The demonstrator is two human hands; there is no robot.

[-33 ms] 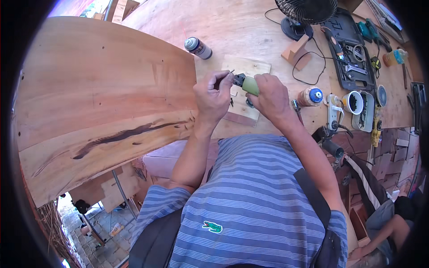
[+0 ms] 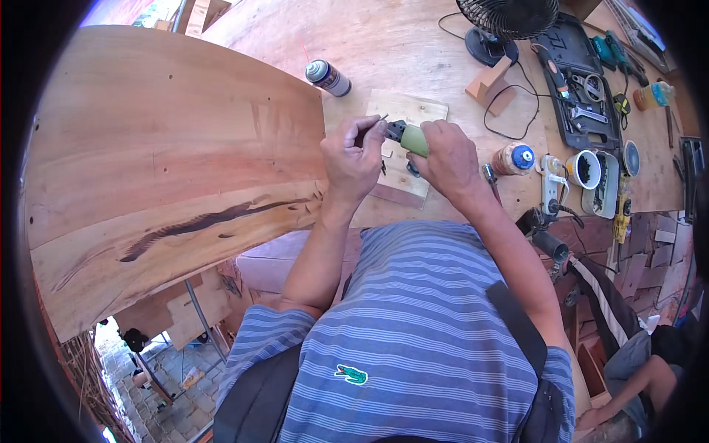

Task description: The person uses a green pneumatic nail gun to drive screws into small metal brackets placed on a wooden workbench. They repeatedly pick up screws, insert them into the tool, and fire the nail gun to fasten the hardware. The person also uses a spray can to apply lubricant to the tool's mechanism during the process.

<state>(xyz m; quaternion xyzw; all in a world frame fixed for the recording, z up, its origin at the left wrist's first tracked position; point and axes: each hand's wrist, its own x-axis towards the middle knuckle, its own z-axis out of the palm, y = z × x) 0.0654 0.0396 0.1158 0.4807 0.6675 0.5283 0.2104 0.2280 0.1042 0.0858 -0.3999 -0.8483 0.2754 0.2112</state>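
Note:
Above the workbench, my right hand point(image 2: 449, 159) is wrapped round a green-handled hand tool point(image 2: 415, 140). The tool has a dark metal head pointing left; its exact kind is hard to make out. Close against that head, my left hand point(image 2: 352, 156) pinches a thin dark rod point(image 2: 382, 117) between thumb and fingers, its tip sticking out above them. Beneath both hands lies a pale wooden board point(image 2: 413, 107), with small dark pieces point(image 2: 383, 168) on it, partly hidden by the hands.
A large curved wooden panel point(image 2: 185, 111) fills the left. Beyond my left hand stands a spray can point(image 2: 328, 78). To the right are a blue-capped bottle point(image 2: 512, 159), a white cup point(image 2: 583, 170), an open tool case point(image 2: 583, 111) and a black fan point(image 2: 509, 18). Another person's arm point(image 2: 642, 387) shows at lower right.

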